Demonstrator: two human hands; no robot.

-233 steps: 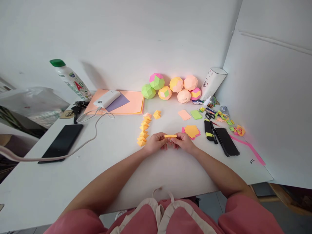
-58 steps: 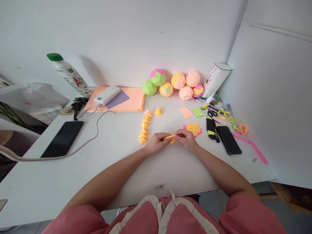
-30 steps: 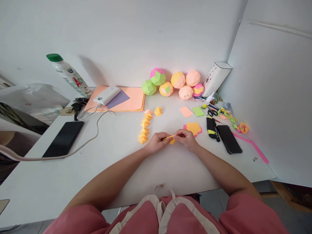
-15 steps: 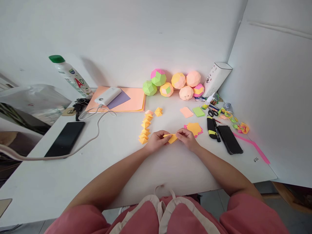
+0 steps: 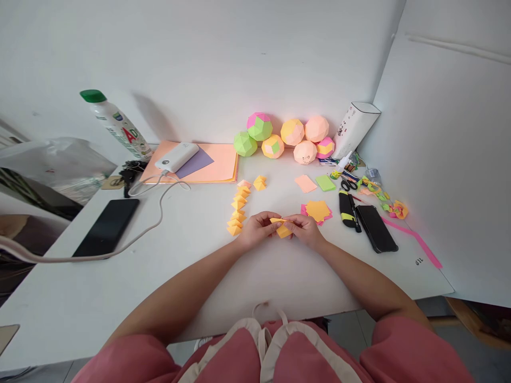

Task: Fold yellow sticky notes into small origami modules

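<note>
My left hand (image 5: pixel 257 230) and my right hand (image 5: pixel 305 231) meet over the middle of the white table (image 5: pixel 191 276), both pinched on one small folded orange paper piece (image 5: pixel 282 227). The fingertips of both hands close on its edges just above the tabletop. Left of my left hand runs a row of several folded orange paper units (image 5: pixel 237 208). Right of my right hand lies a stack of orange and pink square notes (image 5: pixel 318 210).
Several paper polyhedron balls (image 5: pixel 291 137) sit against the back wall, beside a white box (image 5: pixel 353 130). A black phone (image 5: pixel 377 228), highlighter (image 5: pixel 345 208) and scissors (image 5: pixel 348 185) lie at the right. At the left are another phone (image 5: pixel 107 227), a power bank (image 5: pixel 176 157) with cable, paper sheets and a bottle (image 5: pixel 115 125).
The orange paper went from a flat strip held between both hands to a more folded shape with a flap hanging below. My hands stayed in the same spot.
</note>
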